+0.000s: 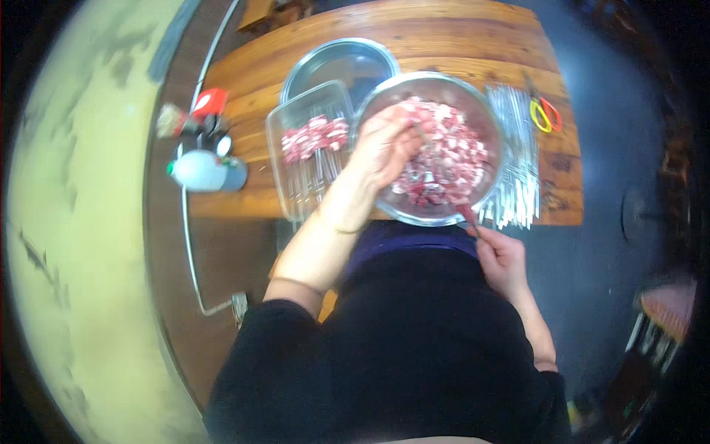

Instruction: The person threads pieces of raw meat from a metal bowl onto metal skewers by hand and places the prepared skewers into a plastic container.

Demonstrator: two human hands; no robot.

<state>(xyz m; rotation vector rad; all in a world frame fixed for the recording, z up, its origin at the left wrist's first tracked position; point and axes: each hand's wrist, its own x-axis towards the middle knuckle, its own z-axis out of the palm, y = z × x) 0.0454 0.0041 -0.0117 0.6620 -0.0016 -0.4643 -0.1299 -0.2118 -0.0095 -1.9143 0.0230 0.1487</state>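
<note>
A large metal bowl (495, 183) of diced raw meat (452, 147) stands at the front edge of the wooden table (455, 33). Over the meat is my left hand (388, 144), its fingers bent and close to the pieces; whether they grip one is blurred. My right hand (502, 258), just off the table edge, is closed on a thin skewer with meat on its upper end, by the bowl's near rim. Left of the bowl, a clear plastic tray (277, 161) holds several skewers with meat (316, 139) at one end. Many bare metal skewers (513, 150) lie right of the bowl.
Behind the tray stands a round metal pan (302, 69). Scissors (544, 115) with yellow and red handles lie at the right. A plastic jug (205, 171) with a green cap, a red box (211, 102) and a brush (171, 120) are at the left.
</note>
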